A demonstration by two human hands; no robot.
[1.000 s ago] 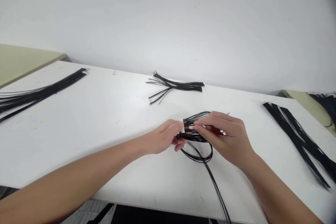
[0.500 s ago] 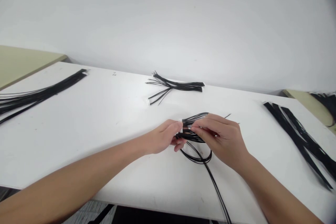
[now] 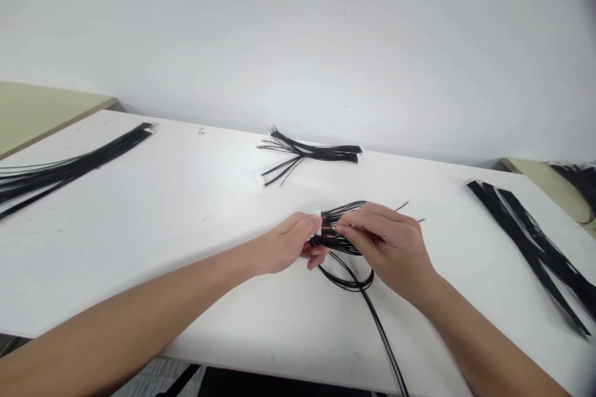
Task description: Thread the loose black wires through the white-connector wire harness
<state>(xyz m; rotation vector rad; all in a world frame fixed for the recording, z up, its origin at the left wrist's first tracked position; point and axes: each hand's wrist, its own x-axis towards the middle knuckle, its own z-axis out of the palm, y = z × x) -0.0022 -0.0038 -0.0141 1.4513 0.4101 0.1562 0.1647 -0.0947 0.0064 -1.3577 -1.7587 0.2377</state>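
Observation:
Between my hands is a wire harness of thin black wires [image 3: 345,213] running into a white connector [image 3: 318,223]. My left hand [image 3: 298,240] is closed round the connector, thumb on top. Close to the connector's right side, my right hand [image 3: 388,242] pinches a wire with thumb and forefinger; its exact tip is hidden by the fingers. Two thin wire ends [image 3: 410,212] stick out beyond the back of that hand. Below the hands a loop of black wire [image 3: 347,285] lies on the table, its tail running over the front edge.
On the white table [image 3: 233,316], a bundle of black wires with white connectors [image 3: 321,152] lies at the back. More black wire bundles [image 3: 93,152] lie at the left, and flat black ones [image 3: 526,242] at the right. A white wall [image 3: 298,43] stands behind.
My right hand has shifted slightly left, closer to the connector, still pinching. My left hand keeps its hold on the connector.

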